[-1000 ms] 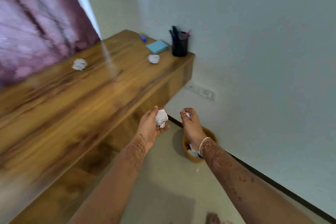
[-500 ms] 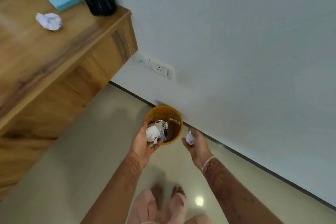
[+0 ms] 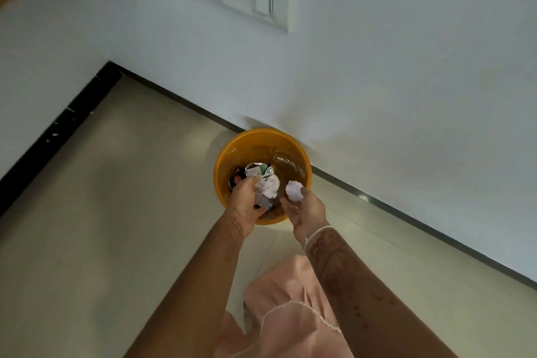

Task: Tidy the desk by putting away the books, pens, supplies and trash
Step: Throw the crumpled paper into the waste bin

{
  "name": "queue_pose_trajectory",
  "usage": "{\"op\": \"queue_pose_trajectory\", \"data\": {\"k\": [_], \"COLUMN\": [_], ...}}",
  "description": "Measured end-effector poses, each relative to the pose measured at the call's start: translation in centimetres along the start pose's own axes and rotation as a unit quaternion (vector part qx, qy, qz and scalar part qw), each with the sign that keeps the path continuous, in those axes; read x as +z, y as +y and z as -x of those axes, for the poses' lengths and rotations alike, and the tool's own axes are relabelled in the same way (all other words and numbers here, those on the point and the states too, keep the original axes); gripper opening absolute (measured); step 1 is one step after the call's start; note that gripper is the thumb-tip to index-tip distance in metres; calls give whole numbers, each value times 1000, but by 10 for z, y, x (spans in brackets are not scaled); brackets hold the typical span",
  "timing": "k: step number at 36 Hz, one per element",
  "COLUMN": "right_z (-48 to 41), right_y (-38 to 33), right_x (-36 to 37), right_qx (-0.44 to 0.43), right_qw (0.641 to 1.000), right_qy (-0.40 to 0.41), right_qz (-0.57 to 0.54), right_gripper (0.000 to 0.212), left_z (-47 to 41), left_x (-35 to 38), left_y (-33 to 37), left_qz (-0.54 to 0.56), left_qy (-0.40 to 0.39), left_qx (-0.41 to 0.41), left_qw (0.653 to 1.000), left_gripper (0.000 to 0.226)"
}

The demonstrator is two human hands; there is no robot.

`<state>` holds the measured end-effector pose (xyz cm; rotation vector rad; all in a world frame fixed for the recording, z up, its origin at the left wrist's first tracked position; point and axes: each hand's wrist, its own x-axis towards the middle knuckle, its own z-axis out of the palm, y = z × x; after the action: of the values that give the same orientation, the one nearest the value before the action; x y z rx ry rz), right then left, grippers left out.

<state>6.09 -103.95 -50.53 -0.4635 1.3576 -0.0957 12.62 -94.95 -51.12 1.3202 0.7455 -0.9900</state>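
Trash drop at orange bin. Cupping crumpled paper ball in curled fingers of left hand, over bin mouth. Pinching smaller paper wad at fingertips of right hand, just above bin's near rim. Judging both light, soft, crushable, not slippery; needing only loose hold anywhere on surface.

Left forearm and right forearm extend forward and down, converging. Left hand: back facing up, fingers curled round a crumpled paper wad. Right hand: fingertips pinch a second paper wad.
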Motion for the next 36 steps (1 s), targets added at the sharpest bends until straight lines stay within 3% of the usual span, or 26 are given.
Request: {"op": "queue_pose_trajectory", "data": {"k": [5, 12, 23, 27, 36], "right_z": [-6, 45, 205, 276, 397], "right_y": [-1, -17, -75, -99, -119], "right_x": [-2, -3, 38, 61, 99], "right_qx": [10, 9, -47, -62, -93], "right_qw": [999, 999, 994, 985, 963], "right_qy": [34, 43, -90, -146, -227], "right_qz": [4, 10, 52, 59, 111], "right_gripper": [10, 4, 27, 17, 21], "left_z": [-14, 33, 208, 275, 402], "left_x": [7, 2, 20, 15, -21], "left_y": [-9, 0, 91, 130, 189], "left_qz": [-19, -37, 2, 36, 59], "left_qy": [-4, -26, -69, -77, -53], "left_qx": [4, -1, 101, 150, 255], "left_qw": [1000, 999, 993, 985, 964], "left_gripper": [35, 46, 28, 22, 27]}}
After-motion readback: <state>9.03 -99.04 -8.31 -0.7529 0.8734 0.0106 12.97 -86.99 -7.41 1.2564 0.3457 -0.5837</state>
